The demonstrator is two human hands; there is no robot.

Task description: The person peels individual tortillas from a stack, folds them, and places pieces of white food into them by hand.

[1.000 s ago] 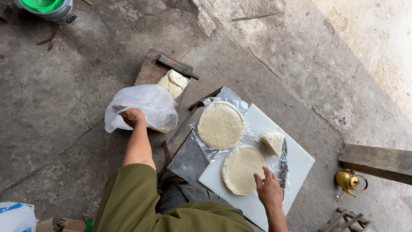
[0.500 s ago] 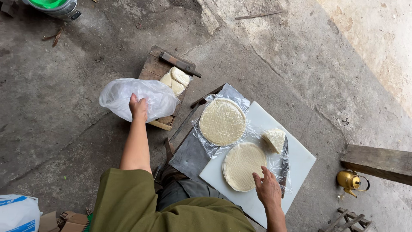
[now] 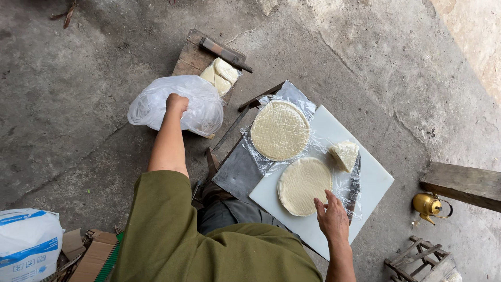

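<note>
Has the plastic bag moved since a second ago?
Yes. The left hand has lifted the clear plastic bag off the ground, up toward the wooden block.

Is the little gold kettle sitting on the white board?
No, the gold kettle stands on the concrete floor, off to the right of the white board and apart from it.

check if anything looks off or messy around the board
Nothing is spilled or broken. The white board overhangs its metal stand at an angle, and a knife lies near its edge beside the cut wedge. The left hand grips a plastic bag.
</note>
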